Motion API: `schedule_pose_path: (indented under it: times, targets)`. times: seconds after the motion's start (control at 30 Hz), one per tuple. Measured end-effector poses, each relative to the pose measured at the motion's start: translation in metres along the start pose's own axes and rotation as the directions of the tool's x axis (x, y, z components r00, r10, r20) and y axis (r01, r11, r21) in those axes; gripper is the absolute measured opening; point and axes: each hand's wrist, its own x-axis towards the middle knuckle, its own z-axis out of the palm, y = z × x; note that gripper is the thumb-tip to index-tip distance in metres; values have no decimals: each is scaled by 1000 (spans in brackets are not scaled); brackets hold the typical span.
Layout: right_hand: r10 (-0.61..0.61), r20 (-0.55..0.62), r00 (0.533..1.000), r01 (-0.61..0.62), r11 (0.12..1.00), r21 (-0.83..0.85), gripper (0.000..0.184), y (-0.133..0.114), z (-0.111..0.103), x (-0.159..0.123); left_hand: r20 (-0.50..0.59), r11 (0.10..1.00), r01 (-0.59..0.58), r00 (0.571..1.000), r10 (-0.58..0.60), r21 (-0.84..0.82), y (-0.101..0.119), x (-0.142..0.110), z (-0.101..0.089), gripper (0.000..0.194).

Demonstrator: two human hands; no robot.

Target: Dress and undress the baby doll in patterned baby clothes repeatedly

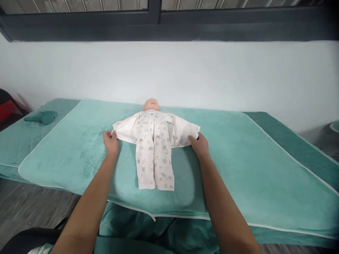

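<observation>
A baby doll (151, 104) lies on its back on a green padded bed, its head toward the wall. White printed baby clothes (154, 151) cover its body, with two trouser legs laid toward me and wide sleeves spread to both sides. My left hand (110, 141) pinches the lower edge of the sleeve on the left. My right hand (199, 143) grips the lower corner of the sleeve on the right, thumb on top of the cloth. The doll's arms and legs are hidden under the fabric.
The green bed cover (251, 169) has white piping and reaches the white wall (169, 74). A small dark green cushion (41, 117) rests at the far left. Above the wall runs a dark window frame (169, 28). A red and black item (9, 109) stands at the left edge.
</observation>
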Motion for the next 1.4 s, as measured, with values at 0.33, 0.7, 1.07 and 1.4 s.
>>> schedule_pose_path:
  times: [0.33, 0.7, 1.07, 1.4]
  targets:
    - [-506, 236, 830, 328, 783, 528, 23, -110, 11, -46, 131, 982, -51, 991, 27, 183, 10, -6, 1, 25]
    - [-657, 190, 730, 680, 726, -105, 13, -59, 17, -108, 135, 962, -78, 990, 44, 260, 13, -7, 1, 30]
    - [-624, 213, 752, 653, 751, -104, 38, -114, 6, -101, 114, 978, -62, 993, 40, 201, 16, -11, 0, 43]
    - [-576, 526, 626, 747, 637, -191, 33, -216, 88, -35, 239, 993, -111, 966, 101, 27, 20, -12, 1, 42]
